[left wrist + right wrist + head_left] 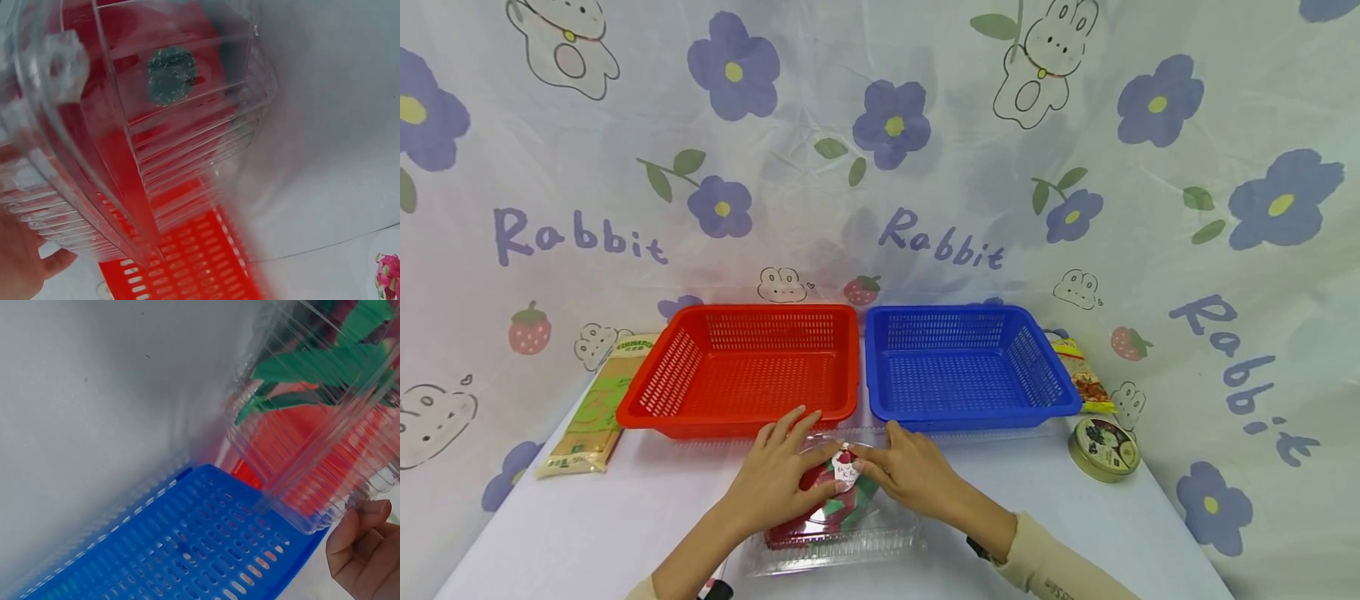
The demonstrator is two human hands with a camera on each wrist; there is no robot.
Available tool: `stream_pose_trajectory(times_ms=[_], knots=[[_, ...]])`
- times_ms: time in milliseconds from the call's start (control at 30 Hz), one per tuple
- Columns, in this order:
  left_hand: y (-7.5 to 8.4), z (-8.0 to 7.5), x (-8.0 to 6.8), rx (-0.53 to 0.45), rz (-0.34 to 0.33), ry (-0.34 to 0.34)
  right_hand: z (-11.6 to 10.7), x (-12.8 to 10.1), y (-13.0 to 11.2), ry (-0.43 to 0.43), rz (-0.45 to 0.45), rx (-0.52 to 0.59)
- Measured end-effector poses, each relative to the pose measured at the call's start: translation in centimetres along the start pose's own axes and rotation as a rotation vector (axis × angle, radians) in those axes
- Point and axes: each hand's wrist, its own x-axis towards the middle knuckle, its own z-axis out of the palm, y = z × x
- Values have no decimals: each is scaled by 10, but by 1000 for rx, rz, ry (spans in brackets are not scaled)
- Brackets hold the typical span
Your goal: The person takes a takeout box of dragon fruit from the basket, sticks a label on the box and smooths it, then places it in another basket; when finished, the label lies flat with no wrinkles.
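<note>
Clear box [835,521] on table [1120,525], just in front of red basket [741,367]. Your left hand [778,483] and right hand [917,475] grip its lid from opposite sides, equally near; long axis left-right.

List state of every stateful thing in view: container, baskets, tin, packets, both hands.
Clear plastic clamshell container: lid down, red and green contents inside, held by both hands.
Red plastic mesh basket: upright, empty.
Blue plastic mesh basket: upright, empty.
Round metal tin: lid on.
Long yellow-green packet: lying flat.
Left hand: gripping the container.
Right hand: gripping the container.
</note>
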Motion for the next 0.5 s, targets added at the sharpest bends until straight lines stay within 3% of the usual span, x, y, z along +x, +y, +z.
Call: stream_pose_trajectory(times_ms=[300, 500], knots=[[0, -2, 0, 2, -1, -22, -12, -5, -2, -134, 27, -13], [1, -2, 0, -3, -5, -23, -13, -6, -2, -149, 37, -13]])
